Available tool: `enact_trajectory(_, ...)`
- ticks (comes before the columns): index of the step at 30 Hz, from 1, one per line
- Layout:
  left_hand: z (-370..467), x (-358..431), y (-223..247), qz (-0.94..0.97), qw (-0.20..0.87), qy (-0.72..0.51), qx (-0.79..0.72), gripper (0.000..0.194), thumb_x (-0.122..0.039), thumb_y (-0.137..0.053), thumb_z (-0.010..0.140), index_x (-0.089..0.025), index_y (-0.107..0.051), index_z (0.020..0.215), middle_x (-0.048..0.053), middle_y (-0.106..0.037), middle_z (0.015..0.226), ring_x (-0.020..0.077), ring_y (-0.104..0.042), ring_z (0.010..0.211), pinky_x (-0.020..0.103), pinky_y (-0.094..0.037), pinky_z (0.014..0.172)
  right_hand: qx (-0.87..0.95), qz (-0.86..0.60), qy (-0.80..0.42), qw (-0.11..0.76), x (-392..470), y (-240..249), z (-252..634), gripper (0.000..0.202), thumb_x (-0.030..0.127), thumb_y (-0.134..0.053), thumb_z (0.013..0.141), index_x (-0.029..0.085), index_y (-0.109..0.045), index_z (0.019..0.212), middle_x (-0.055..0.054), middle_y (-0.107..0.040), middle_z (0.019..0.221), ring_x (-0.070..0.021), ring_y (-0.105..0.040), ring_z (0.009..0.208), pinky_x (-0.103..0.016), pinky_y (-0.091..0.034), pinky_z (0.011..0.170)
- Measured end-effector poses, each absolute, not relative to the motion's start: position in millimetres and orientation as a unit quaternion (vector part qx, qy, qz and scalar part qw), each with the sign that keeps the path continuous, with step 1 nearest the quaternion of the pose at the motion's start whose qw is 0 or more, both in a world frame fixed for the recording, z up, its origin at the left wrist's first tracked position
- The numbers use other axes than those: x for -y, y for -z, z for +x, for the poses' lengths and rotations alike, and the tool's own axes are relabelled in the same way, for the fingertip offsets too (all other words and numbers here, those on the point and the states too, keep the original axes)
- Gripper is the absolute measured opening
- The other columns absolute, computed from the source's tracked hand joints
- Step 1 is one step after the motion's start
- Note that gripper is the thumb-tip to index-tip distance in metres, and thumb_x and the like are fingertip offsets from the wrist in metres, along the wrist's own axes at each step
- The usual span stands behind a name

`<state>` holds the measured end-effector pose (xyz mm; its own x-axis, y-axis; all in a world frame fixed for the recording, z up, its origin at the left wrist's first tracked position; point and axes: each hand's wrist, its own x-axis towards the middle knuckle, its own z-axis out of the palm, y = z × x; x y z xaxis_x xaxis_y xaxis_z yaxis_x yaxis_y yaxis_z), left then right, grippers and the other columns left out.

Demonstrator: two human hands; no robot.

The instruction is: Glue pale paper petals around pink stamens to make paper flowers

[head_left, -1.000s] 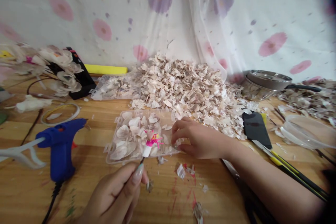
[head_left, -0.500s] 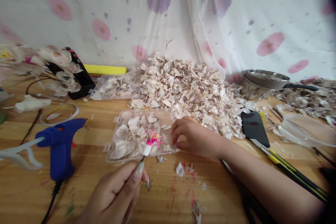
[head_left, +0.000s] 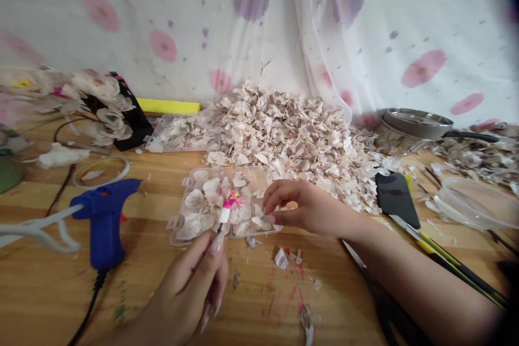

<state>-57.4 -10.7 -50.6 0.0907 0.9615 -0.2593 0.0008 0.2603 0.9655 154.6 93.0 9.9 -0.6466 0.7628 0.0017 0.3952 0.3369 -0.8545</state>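
My left hand [head_left: 194, 275] pinches the dark thin stem of a flower centre [head_left: 227, 211], which has a white wrapped base and bright pink and yellow stamens. It is held upright over a clear plastic compartment box [head_left: 173, 235]. Pale dried petals [head_left: 194, 224] fill the box's left side. My right hand [head_left: 300, 206] reaches in from the right, its thumb and fingertips closed together over the box's right compartment. A pale petal [head_left: 259, 222] shows at those fingertips, partly hidden by them.
A blue glue gun [head_left: 106, 227] stands at left. Behind the box lies a large petal heap [head_left: 284, 124]. At right are a black-and-yellow cutter knife [head_left: 433, 248], a clear bowl [head_left: 470, 208] and a pan [head_left: 417, 124]. Black-handled scissors [head_left: 381, 303] lie under my right forearm.
The view has shifted slightly to the left. My left hand has moved the flower centre a little left and up. My right fingertips have lifted slightly, with a petal now showing at them.
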Motion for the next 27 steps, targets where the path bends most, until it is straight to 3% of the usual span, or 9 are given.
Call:
enact_trajectory(3, -55.9, 3.9, 46.4, 0.445, 0.605, -0.417, -0.512, 0.053, -0.071, -0.057, 0.076, -0.020, -0.050, 0.064, -0.004, -0.055, 0.050, 0.0075, -0.048, 0.035, 0.017, -0.037, 0.035, 0.770, -0.364, -0.493, 0.176, -82.1, -13.0, 148.2, 0.005, 0.020, -0.072, 0.078, 0.018, -0.070, 0.074, -0.003, -0.069, 0.089, -0.0182, -0.064, 0.086, -0.032, -0.048, 0.082)
enact_trajectory(8, -51.8, 1.4, 38.8, 0.450, 0.611, -0.463, -0.459, 0.045, -0.057, -0.068, 0.078, -0.020, -0.044, 0.069, -0.003, -0.064, 0.062, 0.0090, -0.061, 0.051, 0.018, -0.047, 0.050, 0.773, -0.360, -0.498, 0.159, -66.3, -14.6, 138.3, 0.003, 0.017, -0.070, 0.079, 0.016, -0.070, 0.076, -0.004, -0.068, 0.089, -0.0177, -0.062, 0.084, -0.032, -0.048, 0.081)
enact_trajectory(11, -48.6, 3.2, 39.3, 0.421, 0.640, -0.470, -0.439, 0.050, -0.054, -0.071, 0.076, -0.021, -0.035, 0.067, -0.005, -0.063, 0.060, 0.0085, -0.059, 0.050, 0.019, -0.048, 0.049, 0.774, -0.359, -0.497, 0.159, -62.2, -15.3, 135.0, 0.003, 0.015, -0.070, 0.079, 0.015, -0.070, 0.076, -0.005, -0.067, 0.090, -0.0179, -0.061, 0.084, -0.032, -0.048, 0.081)
enact_trajectory(17, -46.3, 1.9, 37.3, 0.404, 0.654, -0.471, -0.433, 0.051, -0.051, -0.074, 0.074, -0.021, -0.033, 0.066, -0.006, -0.062, 0.058, 0.0070, -0.055, 0.046, 0.019, -0.045, 0.046, 0.774, -0.362, -0.486, 0.185, -64.4, -13.5, 136.8, 0.004, 0.018, -0.069, 0.082, 0.015, -0.069, 0.084, -0.005, -0.066, 0.089, -0.0158, -0.060, 0.079, -0.030, -0.048, 0.075)
enact_trajectory(22, -47.5, 1.9, 33.3, 0.395, 0.665, -0.463, -0.432, 0.050, -0.049, -0.074, 0.074, -0.022, -0.033, 0.067, -0.007, -0.059, 0.055, 0.0063, -0.052, 0.044, 0.018, -0.042, 0.044, 0.806, -0.249, -0.478, 0.244, -65.0, -12.4, 139.0, 0.023, 0.014, -0.073, 0.079, 0.018, -0.068, 0.101, -0.007, -0.063, 0.106, -0.0172, -0.060, 0.099, -0.033, -0.050, 0.089)
enact_trajectory(27, -47.7, 5.8, 36.8, 0.394, 0.681, -0.445, -0.428, 0.051, -0.053, -0.073, 0.075, -0.021, -0.034, 0.067, -0.007, -0.059, 0.055, 0.0060, -0.052, 0.043, 0.018, -0.041, 0.044, 0.817, -0.206, -0.476, 0.251, -61.1, -8.4, 136.0, 0.010, 0.012, -0.074, 0.079, 0.018, -0.071, 0.087, -0.007, -0.060, 0.105, -0.0165, -0.061, 0.101, -0.031, -0.050, 0.091)
